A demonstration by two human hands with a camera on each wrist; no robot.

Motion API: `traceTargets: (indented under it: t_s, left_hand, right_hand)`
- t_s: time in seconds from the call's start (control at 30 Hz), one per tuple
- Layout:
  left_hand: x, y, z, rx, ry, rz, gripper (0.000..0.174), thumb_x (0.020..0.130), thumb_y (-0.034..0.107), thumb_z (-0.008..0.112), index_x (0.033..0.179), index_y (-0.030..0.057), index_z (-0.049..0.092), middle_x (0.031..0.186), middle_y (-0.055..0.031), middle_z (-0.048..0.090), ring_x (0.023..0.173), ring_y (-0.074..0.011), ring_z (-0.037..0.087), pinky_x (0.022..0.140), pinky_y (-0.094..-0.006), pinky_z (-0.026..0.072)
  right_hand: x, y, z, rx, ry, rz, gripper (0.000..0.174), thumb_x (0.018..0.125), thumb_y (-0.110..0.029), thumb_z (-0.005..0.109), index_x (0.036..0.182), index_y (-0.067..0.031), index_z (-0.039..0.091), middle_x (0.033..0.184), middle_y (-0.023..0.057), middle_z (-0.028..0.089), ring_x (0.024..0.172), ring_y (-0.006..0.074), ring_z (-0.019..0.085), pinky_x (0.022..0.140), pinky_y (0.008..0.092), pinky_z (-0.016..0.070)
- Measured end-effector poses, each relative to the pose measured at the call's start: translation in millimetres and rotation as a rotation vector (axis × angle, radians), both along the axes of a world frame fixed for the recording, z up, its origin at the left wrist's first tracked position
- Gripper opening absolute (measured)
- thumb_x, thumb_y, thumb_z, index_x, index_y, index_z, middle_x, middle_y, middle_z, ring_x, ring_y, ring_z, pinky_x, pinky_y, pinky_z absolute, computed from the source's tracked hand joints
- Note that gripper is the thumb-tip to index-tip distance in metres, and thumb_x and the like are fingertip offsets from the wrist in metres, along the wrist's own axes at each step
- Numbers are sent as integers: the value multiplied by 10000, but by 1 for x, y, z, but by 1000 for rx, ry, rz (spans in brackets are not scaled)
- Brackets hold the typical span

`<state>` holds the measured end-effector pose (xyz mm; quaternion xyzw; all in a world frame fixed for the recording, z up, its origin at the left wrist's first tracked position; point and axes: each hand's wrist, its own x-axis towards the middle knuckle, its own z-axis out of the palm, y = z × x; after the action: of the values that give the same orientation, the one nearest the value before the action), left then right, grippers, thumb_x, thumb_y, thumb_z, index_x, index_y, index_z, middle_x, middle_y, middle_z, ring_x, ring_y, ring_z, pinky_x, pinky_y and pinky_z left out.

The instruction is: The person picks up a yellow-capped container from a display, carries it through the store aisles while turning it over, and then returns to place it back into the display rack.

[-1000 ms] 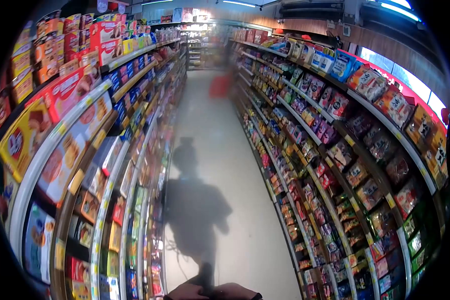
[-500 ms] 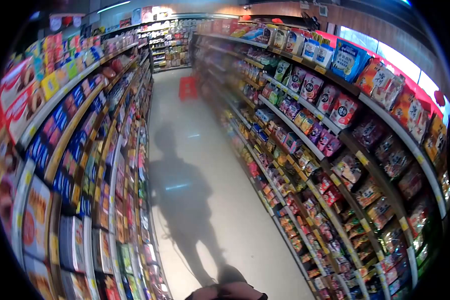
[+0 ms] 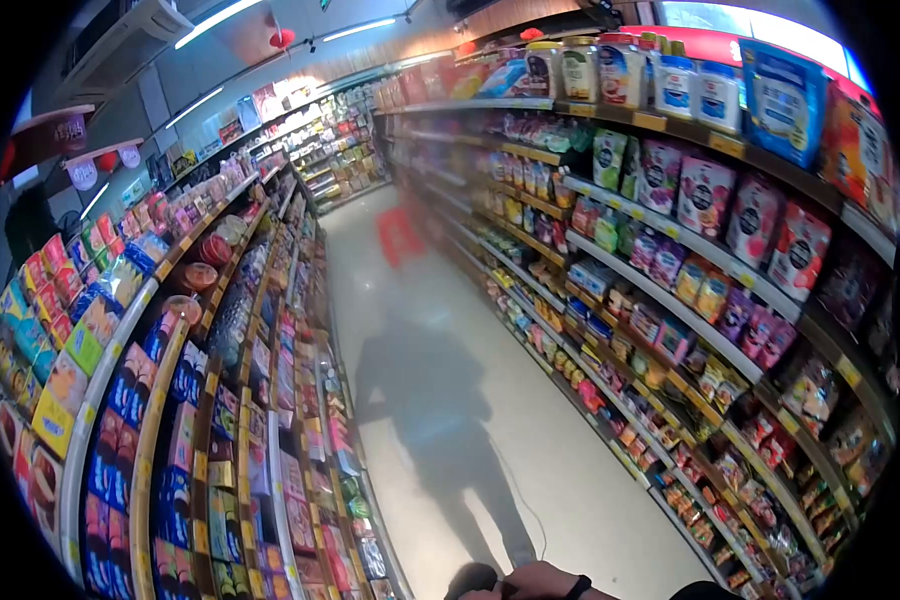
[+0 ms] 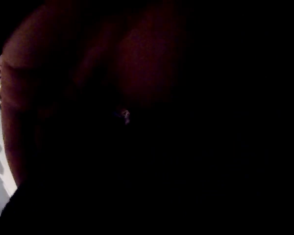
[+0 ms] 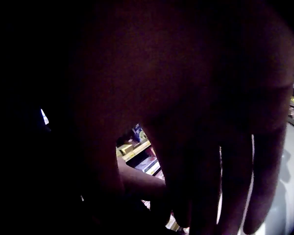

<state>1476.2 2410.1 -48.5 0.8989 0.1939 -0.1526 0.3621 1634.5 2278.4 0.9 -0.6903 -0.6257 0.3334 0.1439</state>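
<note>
My right hand (image 3: 542, 579), with a dark band at the wrist, hangs low at the bottom edge of the head view. Beside it, close in front of my body, a small part of my left hand (image 3: 484, 594) shows. In the right wrist view my right hand (image 5: 210, 112) is dark, its fingers long and straight downward with thin gaps between them. A paler finger (image 5: 141, 182) crosses the opening by the thumb. My left hand (image 4: 22, 98) is mostly lost in darkness in the left wrist view, with one outer edge running straight down. No held item shows in either hand.
Shelves of packaged goods line the aisle on the left (image 3: 160, 265) and right (image 3: 610, 270). A red stool-like object (image 3: 399, 236) stands farther along the pale floor (image 3: 530, 470). A person's shadow (image 3: 425, 400) falls ahead. More stocked shelves (image 3: 340, 160) close the far end.
The view has advanced along the aisle and swung and tilted; the red object and the right-hand jars look nearer. My hands stay low together, showing farther right in the head view.
</note>
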Motion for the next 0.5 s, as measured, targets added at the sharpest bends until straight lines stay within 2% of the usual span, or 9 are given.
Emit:
traceTargets:
  t_s: [0.1,0.2,0.23,0.33,0.37,0.47,0.5]
  left_hand:
    - [52,50,-1,-31,2,11,310,976,320,576,1109,87,732,1021,-197,737,982,-405,702,838,-488,562]
    - [109,105,-9,-60,-3,-8,318,969,330,588,1118,84,725,1019,-199,735,979,-406,702,837,-490,561]
    - [128,125,-14,-69,-6,-17,322,967,333,592,1121,83,723,1019,-200,735,978,-406,701,837,-490,561]
    - [190,189,-31,-94,-21,-65,333,960,343,604,1129,79,716,1017,-202,733,976,-407,700,836,-492,560]
    - [210,213,-36,-103,-27,-93,337,958,346,608,1132,78,713,1016,-203,733,975,-407,700,835,-493,560]
    - [267,291,-54,-120,-60,-242,350,951,356,619,1141,75,707,1014,-205,731,973,-408,699,834,-495,559]
    - [286,317,-69,-109,-85,-333,355,948,360,623,1144,74,704,1013,-206,731,972,-408,699,834,-496,559]
  right_hand:
    - [51,28,39,33,178,-230,282,978,-281,622,1019,-38,759,999,241,726,941,423,688,816,486,540]
    - [117,81,15,-44,296,-52,314,942,-326,633,1052,-62,765,1031,244,720,989,432,675,865,500,519]
    - [132,100,3,-58,231,-51,334,936,-350,625,1085,-89,772,1045,231,725,987,433,674,873,494,518]
    - [187,157,-40,15,314,-71,344,938,-363,622,1104,-103,776,1066,222,732,995,430,676,892,490,518]
    - [206,179,-45,-24,209,-54,353,941,-375,620,1124,-117,777,1091,216,734,1013,423,681,912,484,521]
    - [257,251,0,-36,199,-206,381,949,-416,620,1136,-124,778,1115,215,733,1050,410,684,941,471,520]
    - [275,276,18,-113,144,-259,490,984,-529,563,1139,-120,783,1128,226,730,1050,399,690,954,472,519]
